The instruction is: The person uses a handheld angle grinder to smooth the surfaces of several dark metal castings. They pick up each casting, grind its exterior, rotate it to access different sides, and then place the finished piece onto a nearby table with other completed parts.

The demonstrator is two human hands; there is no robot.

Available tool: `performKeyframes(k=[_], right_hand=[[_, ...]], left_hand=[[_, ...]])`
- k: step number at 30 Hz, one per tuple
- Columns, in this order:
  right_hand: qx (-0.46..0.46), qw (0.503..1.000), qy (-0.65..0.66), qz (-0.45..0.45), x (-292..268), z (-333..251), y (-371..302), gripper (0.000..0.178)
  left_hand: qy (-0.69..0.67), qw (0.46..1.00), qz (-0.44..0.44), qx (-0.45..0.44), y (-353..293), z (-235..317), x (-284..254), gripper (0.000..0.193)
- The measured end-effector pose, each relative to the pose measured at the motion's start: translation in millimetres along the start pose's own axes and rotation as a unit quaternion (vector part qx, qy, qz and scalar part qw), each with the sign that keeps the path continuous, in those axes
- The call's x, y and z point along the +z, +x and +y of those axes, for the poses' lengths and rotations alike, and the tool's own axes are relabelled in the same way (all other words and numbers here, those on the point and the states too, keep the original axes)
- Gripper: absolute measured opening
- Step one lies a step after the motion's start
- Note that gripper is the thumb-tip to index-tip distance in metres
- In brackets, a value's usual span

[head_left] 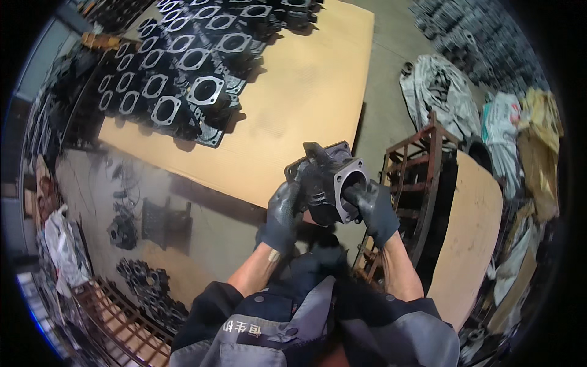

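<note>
A black cast metal housing (321, 192) is held up in front of me, over the near right edge of the cardboard-covered table. Its bare, machined square flange, with a round bore and corner holes, faces right. My gloved left hand (283, 211) grips its left side. On the other side my gloved right hand (376, 211) holds the flange, fingers reaching into the bore; those fingertips are hidden inside. Rows of similar black housings (166, 111) with bright flanges stand on the far left part of the cardboard (312, 79).
To the right stands a rusty metal frame crate (422, 165) beside a cardboard sheet (468, 232). White sacks (437, 92) and stacked grey castings (489, 43) lie farther off. Dark castings (147, 281) sit on the left floor, near another rusty crate (119, 318).
</note>
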State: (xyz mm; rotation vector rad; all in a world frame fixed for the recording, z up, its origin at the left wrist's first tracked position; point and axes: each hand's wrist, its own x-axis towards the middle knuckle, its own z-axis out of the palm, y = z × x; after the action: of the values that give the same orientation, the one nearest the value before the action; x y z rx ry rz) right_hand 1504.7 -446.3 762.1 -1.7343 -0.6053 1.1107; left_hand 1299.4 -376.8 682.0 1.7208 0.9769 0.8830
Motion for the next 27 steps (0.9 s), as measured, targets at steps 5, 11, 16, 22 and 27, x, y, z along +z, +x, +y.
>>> performKeyframes(k=[5,11,16,22,27], right_hand=[[-0.034,0.990,-0.129,-0.052,-4.7,-24.4,53.9,0.025],[-0.089,0.944,-0.313,-0.057,-1.8,-55.7,126.1,0.028],[-0.105,0.897,-0.416,-0.103,-14.2,-56.7,215.4,0.037],[-0.118,0.894,-0.396,-0.176,-0.6,-109.3,297.1,0.042],[-0.193,0.823,-0.485,-0.224,20.8,-153.2,383.9,0.041]], left_hand=[[-0.390,0.878,0.070,-0.268,23.7,-20.3,28.9,0.031],[0.258,0.946,0.134,-0.140,58.5,-53.1,1.7,0.060],[0.427,0.859,0.060,-0.276,81.1,-78.8,4.3,0.095],[0.410,0.847,0.025,-0.339,97.2,-64.7,-0.4,0.099],[0.415,0.809,-0.024,-0.416,115.9,-42.6,-4.5,0.098]])
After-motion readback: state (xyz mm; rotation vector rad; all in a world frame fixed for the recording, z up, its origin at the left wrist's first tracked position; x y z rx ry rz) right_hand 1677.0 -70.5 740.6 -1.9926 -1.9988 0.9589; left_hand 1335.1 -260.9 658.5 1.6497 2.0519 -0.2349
